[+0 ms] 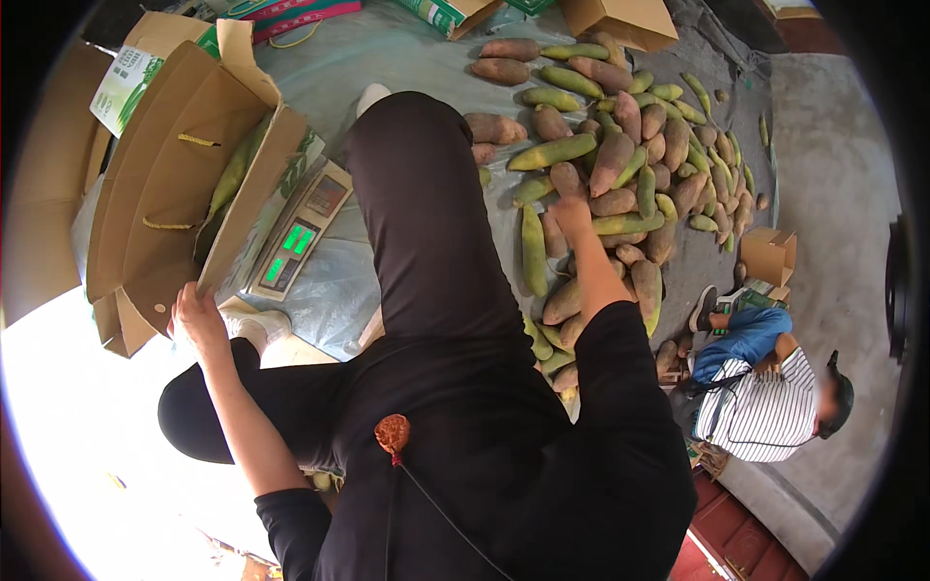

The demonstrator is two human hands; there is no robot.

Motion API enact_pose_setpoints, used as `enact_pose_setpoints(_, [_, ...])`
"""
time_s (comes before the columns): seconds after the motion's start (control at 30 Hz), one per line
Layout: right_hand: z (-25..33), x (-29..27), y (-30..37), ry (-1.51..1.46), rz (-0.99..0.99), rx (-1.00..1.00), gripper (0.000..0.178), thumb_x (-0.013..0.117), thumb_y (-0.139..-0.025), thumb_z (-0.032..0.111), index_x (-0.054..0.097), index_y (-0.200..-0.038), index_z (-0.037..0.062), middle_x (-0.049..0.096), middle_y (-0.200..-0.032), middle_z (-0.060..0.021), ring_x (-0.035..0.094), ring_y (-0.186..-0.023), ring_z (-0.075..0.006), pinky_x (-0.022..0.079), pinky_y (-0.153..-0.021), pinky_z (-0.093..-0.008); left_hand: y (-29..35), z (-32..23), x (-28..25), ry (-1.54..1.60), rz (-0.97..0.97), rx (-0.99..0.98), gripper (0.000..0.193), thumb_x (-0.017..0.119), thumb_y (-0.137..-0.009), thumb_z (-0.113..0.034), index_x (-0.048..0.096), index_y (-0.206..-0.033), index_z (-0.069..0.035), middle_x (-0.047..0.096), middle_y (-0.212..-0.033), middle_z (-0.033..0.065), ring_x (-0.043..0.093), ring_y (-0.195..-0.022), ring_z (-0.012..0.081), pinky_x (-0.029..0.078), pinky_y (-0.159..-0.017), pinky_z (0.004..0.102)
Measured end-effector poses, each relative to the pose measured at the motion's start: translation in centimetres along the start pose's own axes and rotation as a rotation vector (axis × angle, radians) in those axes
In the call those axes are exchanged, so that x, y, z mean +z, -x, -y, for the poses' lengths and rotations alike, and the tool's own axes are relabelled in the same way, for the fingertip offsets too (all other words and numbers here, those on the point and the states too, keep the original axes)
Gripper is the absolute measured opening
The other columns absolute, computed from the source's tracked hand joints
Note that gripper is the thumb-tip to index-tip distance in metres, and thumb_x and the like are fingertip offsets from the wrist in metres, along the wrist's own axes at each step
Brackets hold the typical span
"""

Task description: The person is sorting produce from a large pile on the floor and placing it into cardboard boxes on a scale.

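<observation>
On the left stands an open cardboard box (165, 155) with yellow cord handles. My left hand (199, 324) is closed on the near edge of its flap. A long green radish (232, 184) lies inside against the right wall. Beside the box, a digital scale (295, 237) shows lit green digits; whether the box rests on it I cannot tell. Over to the right, my right hand (573, 215) is closed around the lower end of a reddish-brown root vegetable (566, 178). Around it spreads a heap of green radishes (552, 152) and more reddish-brown roots (612, 160).
A plastic sheet (334, 58) covers the floor. More cartons (620, 21) stand at the far edge. A person in a striped shirt (756, 412) sits at the right beside a small open carton (767, 257). My knee (417, 145) rises between box and heap.
</observation>
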State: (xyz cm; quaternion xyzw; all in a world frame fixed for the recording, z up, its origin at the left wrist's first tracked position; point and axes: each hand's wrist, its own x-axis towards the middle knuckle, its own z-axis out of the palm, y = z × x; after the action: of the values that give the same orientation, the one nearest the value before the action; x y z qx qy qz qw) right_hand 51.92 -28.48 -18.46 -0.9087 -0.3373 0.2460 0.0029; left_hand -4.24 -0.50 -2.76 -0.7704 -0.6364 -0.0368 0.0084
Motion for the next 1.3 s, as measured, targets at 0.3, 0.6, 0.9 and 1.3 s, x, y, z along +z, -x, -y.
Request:
enact_pose_setpoints(0.3, [-8.3, 15.4, 5.5, -0.268, 0.212, 0.519, 0.051, 0.065, -0.08, 0.023, 0.051, -0.123, 0.0, 0.066, -0.099, -0.0129, 0.061, -0.091, -0.0276, 0.046, -0.078, -0.0384, -0.4, 3.1, 2.2, 0.103, -0.018, 0.012, 0.024, 0.065, -0.075, -0.015, 0.061, -0.096, -0.005, 0.064, -0.094, 0.0093, 0.058, -0.089, 0.0307, 0.042, -0.078, 0.0421])
enact_pose_setpoints(0.6, [1.4, 7.5, 9.3, -0.356, 0.186, 0.582, 0.065, 0.072, -0.071, 0.037, 0.05, -0.123, 0.0036, 0.062, -0.109, -0.0156, 0.058, -0.102, -0.0301, 0.044, -0.088, -0.0378, 0.3, 3.7, 0.9, 0.105, -0.009, -0.015, 0.026, 0.064, -0.075, -0.012, 0.06, -0.098, 0.0, 0.063, -0.093, 0.0162, 0.058, -0.088, 0.0353, 0.043, -0.078, 0.0437])
enact_pose_setpoints(0.9, [1.8, 12.6, 3.5, -0.529, 0.008, 0.476, 0.07, 0.076, -0.067, 0.035, 0.05, -0.121, -0.0015, 0.063, -0.104, -0.019, 0.06, -0.097, -0.0317, 0.047, -0.082, -0.0369, 0.1, 2.4, 1.2, 0.113, -0.046, 0.005, 0.026, 0.065, -0.073, -0.011, 0.06, -0.097, 0.0, 0.063, -0.091, 0.0159, 0.058, -0.086, 0.0354, 0.044, -0.077, 0.0436])
enact_pose_setpoints(1.3, [4.0, 13.6, 1.4, -0.195, 0.097, 0.327, 0.062, 0.079, -0.059, 0.032, 0.052, -0.106, 0.0016, 0.061, -0.105, -0.0199, 0.058, -0.102, -0.0346, 0.047, -0.086, -0.0414, 0.1, -1.9, -2.7, 0.012, 0.03, -0.069, 0.017, 0.064, -0.072, -0.009, 0.061, -0.088, -0.006, 0.063, -0.088, 0.0087, 0.057, -0.09, 0.0299, 0.04, -0.081, 0.042])
